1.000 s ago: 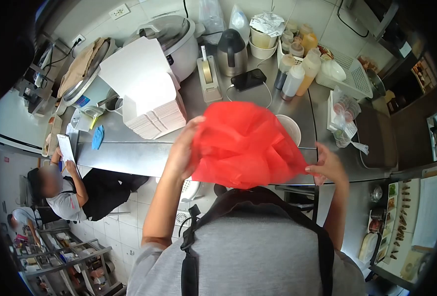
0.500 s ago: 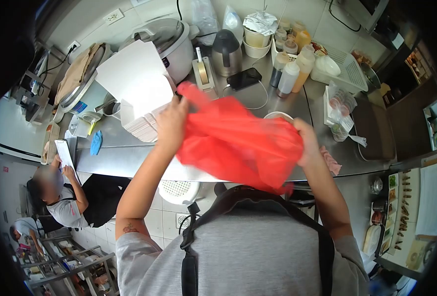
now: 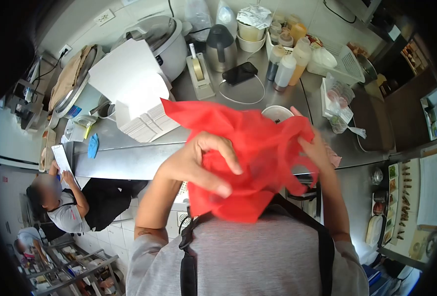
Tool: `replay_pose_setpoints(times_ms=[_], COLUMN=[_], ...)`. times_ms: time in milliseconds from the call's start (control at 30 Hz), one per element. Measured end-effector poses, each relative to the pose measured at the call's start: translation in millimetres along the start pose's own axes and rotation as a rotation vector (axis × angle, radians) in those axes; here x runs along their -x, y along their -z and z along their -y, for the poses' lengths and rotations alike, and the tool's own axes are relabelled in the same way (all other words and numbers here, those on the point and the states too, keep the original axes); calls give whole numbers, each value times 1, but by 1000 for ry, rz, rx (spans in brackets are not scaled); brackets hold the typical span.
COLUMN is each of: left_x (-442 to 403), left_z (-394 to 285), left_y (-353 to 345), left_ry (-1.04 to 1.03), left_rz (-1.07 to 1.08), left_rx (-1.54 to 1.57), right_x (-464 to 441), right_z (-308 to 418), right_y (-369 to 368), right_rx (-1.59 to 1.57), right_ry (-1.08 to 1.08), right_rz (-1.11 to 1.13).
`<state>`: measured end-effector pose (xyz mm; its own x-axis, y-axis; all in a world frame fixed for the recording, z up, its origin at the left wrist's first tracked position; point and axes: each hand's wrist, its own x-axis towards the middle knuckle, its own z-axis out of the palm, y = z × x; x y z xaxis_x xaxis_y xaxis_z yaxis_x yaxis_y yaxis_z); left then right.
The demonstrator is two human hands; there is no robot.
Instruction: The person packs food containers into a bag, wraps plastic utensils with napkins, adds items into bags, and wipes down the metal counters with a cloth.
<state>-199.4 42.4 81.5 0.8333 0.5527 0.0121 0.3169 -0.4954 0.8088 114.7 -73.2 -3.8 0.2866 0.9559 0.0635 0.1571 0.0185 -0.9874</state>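
A crumpled red bag (image 3: 253,153) with loop handles hangs in front of my chest, over the counter's front edge. My right hand (image 3: 318,150) grips it by its right side, near the loops; part of the fingers is behind the cloth. My left hand (image 3: 198,163) lies before the bag's left part, thumb and forefinger spread apart, its other fingers partly hidden. Just behind the bag stands a round white tub (image 3: 277,114), half covered by it. To the left, nearest my left hand, is a stack of white folded cartons (image 3: 147,122).
Along the back of the steel counter (image 3: 110,157) stand a rice cooker (image 3: 171,52), a tape dispenser (image 3: 199,74), a kettle (image 3: 221,52), a phone (image 3: 240,73) on a cable and sauce bottles (image 3: 284,71). A person with a clipboard (image 3: 66,165) is at the left.
My left hand has let go of the bag's upper left corner and come down and right, fingers spreading. The bag has bunched toward my right hand, and its loop handles now show.
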Motion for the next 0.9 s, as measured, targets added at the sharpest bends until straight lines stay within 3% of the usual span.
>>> replay_pose_setpoints(times_ms=[100, 167, 233, 300, 367, 500, 600, 667, 767, 833, 900], left_x=[-21, -39, -53, -58, -62, -67, -78, -102, -145, -162, -167], left_z=[12, 28, 45, 49, 45, 20, -4, -11, -13, -14, -14], left_y=[2, 5, 5, -11, -22, -49, -82, -105, -148, -183, -209], left_ry=[-55, -6, 195, 169, 139, -13, -109, -132, -95, -44, 0], left_rz=[-43, -149, -246, -112, -54, 83, 155, 141, 115, 117, 119], left_rx=[-216, -501, -826, -835, -742, -366, -109, -19, 9, 10, 13], right_x=[60, 88, 103, 112, 109, 138, 178, 196, 213, 192, 141], right_z=[-26, -30, 6, 58, 99, 69, 59, 68, 68, 64, 55], right_y=[-4, 12, 24, 43, 73, 96, 138, 176, 255, 286, 283], right_rx=[-628, -736, -548, -339, 523, 1124, 1219, 1218, 1088, 893, 1072], right_ry=[-123, -15, 77, 183, 411, -251, -540, -706, -685, -714, -439], right_rz=[-23, 47, -9, -83, 102, -233, -194, -7, 294, -43, -311])
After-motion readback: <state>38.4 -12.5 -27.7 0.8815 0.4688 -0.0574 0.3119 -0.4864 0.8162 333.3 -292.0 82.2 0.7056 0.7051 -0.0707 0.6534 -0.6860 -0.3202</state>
